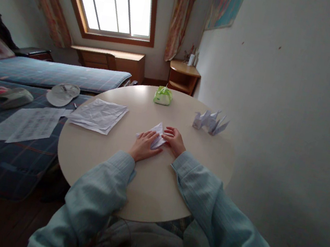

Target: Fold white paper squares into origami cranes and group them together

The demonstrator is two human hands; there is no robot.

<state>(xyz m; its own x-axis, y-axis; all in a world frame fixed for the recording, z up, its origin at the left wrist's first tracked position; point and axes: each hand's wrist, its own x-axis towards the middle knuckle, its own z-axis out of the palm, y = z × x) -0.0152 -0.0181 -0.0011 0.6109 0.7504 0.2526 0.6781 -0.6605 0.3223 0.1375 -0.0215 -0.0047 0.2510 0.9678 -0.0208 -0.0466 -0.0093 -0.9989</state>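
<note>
A small folded white paper piece (pixel 157 134) lies on the round beige table (pixel 154 189). My left hand (pixel 143 145) rests flat on the paper's left side, fingers stretched out and pressing it down. My right hand (pixel 175 139) sits on the paper's right edge with its fingers curled, pinching or pressing a fold. Both arms wear light blue sleeves. To the right, near the wall, stand several finished folded paper figures (pixel 210 122).
A stack of white printed sheets (pixel 99 115) lies at the table's left. A green-and-white pouch (pixel 163 96) sits at the far edge. The bed (pixel 8 131) to the left holds more papers (pixel 27 123), a cap (pixel 62 94) and a dark object. The wall is close on the right.
</note>
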